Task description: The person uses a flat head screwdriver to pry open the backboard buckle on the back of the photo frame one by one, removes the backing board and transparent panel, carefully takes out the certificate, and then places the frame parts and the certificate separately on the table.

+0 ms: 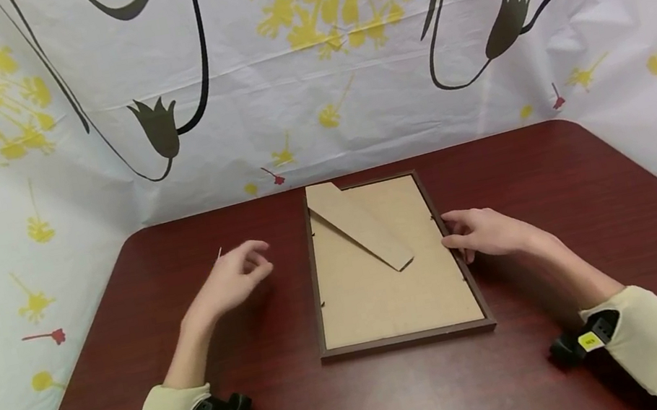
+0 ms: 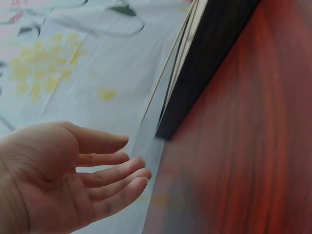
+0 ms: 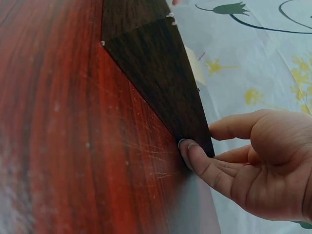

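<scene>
A picture frame [image 1: 406, 339] with dark wood edges lies face down on the table, its tan backing board [image 1: 399, 306] showing. A folded cardboard easel stand [image 1: 352, 219] lies slantwise across the backing, its top at the frame's far left corner. My right hand [image 1: 483, 232] grips the frame's right edge; in the right wrist view the fingertips [image 3: 192, 155] are on the dark outer side and the thumb is at the upper edge. To the left of the frame, apart from it, my left hand [image 1: 233, 277] hovers with relaxed, slightly bent fingers and holds nothing.
The reddish-brown table [image 1: 403, 404] has rounded far corners. A white sheet [image 1: 349, 99] with yellow and grey flower prints hangs behind it and along both sides. Small dark tabs [image 1: 323, 304] stick up along the frame's inner edges. A black strap device [image 1: 222, 408] sits on each wrist.
</scene>
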Demonstrator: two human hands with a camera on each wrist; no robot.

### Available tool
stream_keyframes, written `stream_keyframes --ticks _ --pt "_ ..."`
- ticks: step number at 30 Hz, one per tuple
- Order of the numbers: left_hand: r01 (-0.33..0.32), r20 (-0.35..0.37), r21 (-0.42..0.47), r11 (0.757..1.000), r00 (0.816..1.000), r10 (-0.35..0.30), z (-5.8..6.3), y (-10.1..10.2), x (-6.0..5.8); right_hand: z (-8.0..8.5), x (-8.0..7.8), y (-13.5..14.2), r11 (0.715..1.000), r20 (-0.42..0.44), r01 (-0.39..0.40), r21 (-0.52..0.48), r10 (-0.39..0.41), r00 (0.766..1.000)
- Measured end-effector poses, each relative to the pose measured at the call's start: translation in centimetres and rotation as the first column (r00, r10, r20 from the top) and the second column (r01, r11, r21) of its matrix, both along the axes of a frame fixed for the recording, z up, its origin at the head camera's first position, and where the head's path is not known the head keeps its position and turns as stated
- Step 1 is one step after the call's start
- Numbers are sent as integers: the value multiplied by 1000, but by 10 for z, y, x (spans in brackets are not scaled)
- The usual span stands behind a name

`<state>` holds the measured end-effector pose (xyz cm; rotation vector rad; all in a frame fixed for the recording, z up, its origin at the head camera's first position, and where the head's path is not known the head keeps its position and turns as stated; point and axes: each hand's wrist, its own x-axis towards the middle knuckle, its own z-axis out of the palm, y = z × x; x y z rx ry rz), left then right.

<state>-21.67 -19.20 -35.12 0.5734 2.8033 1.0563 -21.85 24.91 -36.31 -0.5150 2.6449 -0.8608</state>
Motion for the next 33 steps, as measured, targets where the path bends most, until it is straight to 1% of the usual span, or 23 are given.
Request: stream_keyframes --ticks 2,5,10,15,17,19,21,23,26,33 --pt "-49 -4 10 999 999 49 0 -12 -3 0 0 0 1000 1 2 0 -2 1000" --pt "-107 14 18 994 994 107 -2 -28 -6 0 0 1 1000 2 5 2 -5 1000" --pt "-164 22 20 986 986 163 -2 -46 -7 -1 1 2 1000 7 11 5 -11 1000" --pt "-235 17 -3 972 972 235 -2 -61 -5 -2 1 1 1000 7 10 -1 -10 1000" --pt "-245 26 -33 969 969 246 -3 -66 -5 -2 1 1 1000 7 8 0 -8 1000" --pt "-241 53 -75 968 968 245 -4 -71 -5 -2 0 1 1000 6 8 2 -8 1000" --pt "-234 94 -122 965 965 246 -5 -75 -5 -3 0 1 1000 6 6 3 -6 1000" --pt "-228 147 -153 962 957 250 -8 -78 -5 -3 0 1 1000 7 3 5 -3 1000" --pt "-227 193 -168 959 947 258 -11 -79 -4 -3 0 1 1000 6 1 5 -1 1000" --pt "-231 195 -145 962 946 257 -12 -78 -5 -3 0 1 1000 1 -2 5 2 1000"
